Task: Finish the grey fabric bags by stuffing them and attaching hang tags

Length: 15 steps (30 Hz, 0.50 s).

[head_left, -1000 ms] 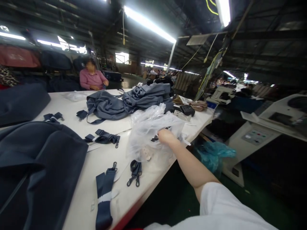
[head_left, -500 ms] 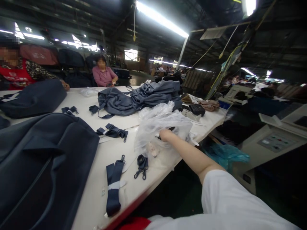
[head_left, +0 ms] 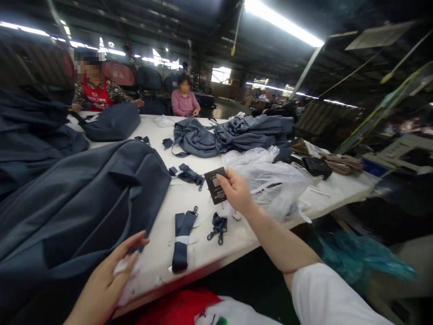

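Note:
My right hand (head_left: 236,189) pinches a black printed card (head_left: 215,185) with a small square code on it, holding it above the table. Behind that wrist lies a crumpled clear plastic bag (head_left: 274,185). My left hand (head_left: 110,275) is low at the left, beside a large dark-blue bag (head_left: 91,198), with its thumb and forefinger apart. Something pale shows between and below those fingers; I cannot tell what it is. Between my hands are a folded blue strap (head_left: 181,243) with a white band and a short strap with two clips (head_left: 218,227).
More strap pieces (head_left: 189,174) and a heap of blue bags (head_left: 233,135) lie farther back on the white table (head_left: 158,198). Two people sit across it, one in a red apron (head_left: 98,97), one in pink (head_left: 182,103). Teal plastic (head_left: 365,257) hangs at the right.
My right hand has come out of the plastic bag and moved left, now with the black card in it. My left hand has come into view. The view has turned left.

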{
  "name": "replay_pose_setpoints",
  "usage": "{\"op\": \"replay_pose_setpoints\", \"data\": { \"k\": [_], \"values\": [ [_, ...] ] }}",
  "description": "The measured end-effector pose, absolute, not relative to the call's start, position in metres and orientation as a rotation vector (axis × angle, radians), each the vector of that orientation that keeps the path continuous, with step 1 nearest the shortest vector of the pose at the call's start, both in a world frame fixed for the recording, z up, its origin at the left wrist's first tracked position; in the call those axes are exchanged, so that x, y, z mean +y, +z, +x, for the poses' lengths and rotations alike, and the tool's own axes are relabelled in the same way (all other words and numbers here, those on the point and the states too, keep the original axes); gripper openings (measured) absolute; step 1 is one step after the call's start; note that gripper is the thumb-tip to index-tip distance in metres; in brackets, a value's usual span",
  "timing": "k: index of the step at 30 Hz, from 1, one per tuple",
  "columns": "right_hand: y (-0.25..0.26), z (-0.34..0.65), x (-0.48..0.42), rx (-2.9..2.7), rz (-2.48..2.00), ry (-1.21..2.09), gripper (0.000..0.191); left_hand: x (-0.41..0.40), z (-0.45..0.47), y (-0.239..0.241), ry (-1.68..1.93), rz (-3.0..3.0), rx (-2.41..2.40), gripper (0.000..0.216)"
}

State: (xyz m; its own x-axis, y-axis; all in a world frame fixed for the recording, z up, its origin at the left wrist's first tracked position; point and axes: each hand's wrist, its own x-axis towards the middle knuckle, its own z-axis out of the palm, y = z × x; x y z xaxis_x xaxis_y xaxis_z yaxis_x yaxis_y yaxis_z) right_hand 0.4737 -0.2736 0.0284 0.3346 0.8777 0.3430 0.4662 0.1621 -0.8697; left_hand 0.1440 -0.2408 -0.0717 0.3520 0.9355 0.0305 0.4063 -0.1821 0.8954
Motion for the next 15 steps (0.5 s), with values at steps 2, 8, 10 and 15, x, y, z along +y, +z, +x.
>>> {"op": "replay_pose_setpoints", "data": {
  "k": [2, 8, 10, 15],
  "values": [
    [0.002, 0.442, -0.259, -1.079, -1.273, 0.819, 0.036, -0.236, 0.161, -0.065, 0.740, 1.835, 1.112, 0.058],
    [-0.049, 0.364, -0.240, -0.614, -1.009, 1.247, 0.038, -0.234, 0.200, -0.064, 0.718, 1.837, 0.909, 0.069],
    [-0.052, 0.355, -0.237, -0.536, -0.970, 1.287, 0.034, -0.237, 0.204, -0.073, 0.651, 1.826, 0.903, 0.063],
    [-0.047, 0.360, -0.227, -0.409, -0.931, 1.320, 0.025, -0.244, 0.209, -0.090, 0.531, 1.807, 0.952, 0.049]
  ]
}}
